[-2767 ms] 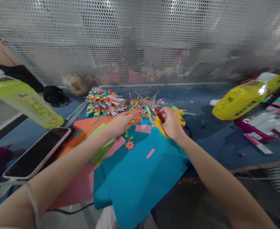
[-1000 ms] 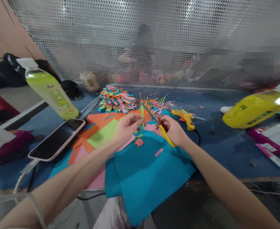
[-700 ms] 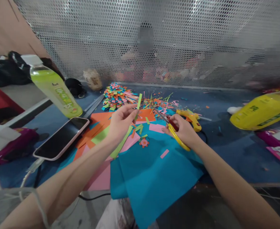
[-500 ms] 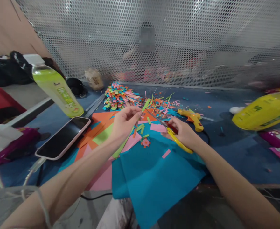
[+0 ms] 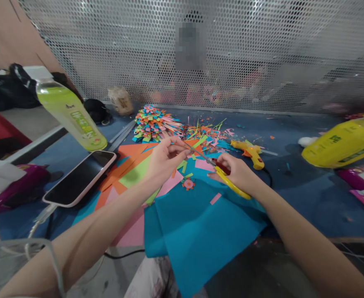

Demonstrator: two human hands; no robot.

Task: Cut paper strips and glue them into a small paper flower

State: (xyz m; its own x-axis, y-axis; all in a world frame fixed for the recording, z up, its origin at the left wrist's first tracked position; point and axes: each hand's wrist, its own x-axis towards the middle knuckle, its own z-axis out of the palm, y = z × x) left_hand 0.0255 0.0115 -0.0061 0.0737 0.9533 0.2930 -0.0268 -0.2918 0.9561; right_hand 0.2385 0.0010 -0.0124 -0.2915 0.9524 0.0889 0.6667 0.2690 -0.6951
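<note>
My right hand (image 5: 238, 173) grips scissors (image 5: 234, 185) with yellow and dark red handles. Their blades point left, reaching my left hand's fingertips. My left hand (image 5: 166, 159) is closed in a pinch on a light green paper strip (image 5: 200, 141), which sticks out to the right behind the blades. Whether the blades are parted is too fine to make out. Below the hands, a small pink and orange paper flower (image 5: 188, 184) and a pink slip (image 5: 216, 199) lie on a large blue sheet (image 5: 200, 231). Green snippets (image 5: 184, 166) are scattered by my left fingers.
A cone of layered colourful paper flowers (image 5: 149, 124) stands behind, beside paper scraps (image 5: 211, 134). A yellow glue gun (image 5: 250, 152) lies right. Phone (image 5: 81, 178), green drink bottle (image 5: 72, 109) and orange sheets (image 5: 116, 171) are left; a yellow bottle (image 5: 340, 145) is far right. Perforated metal panel (image 5: 231, 54) behind.
My left hand has shifted slightly right, toward the scissors. The green strip in it now points further right and the blades overlap my fingertips more. The view has moved a little.
</note>
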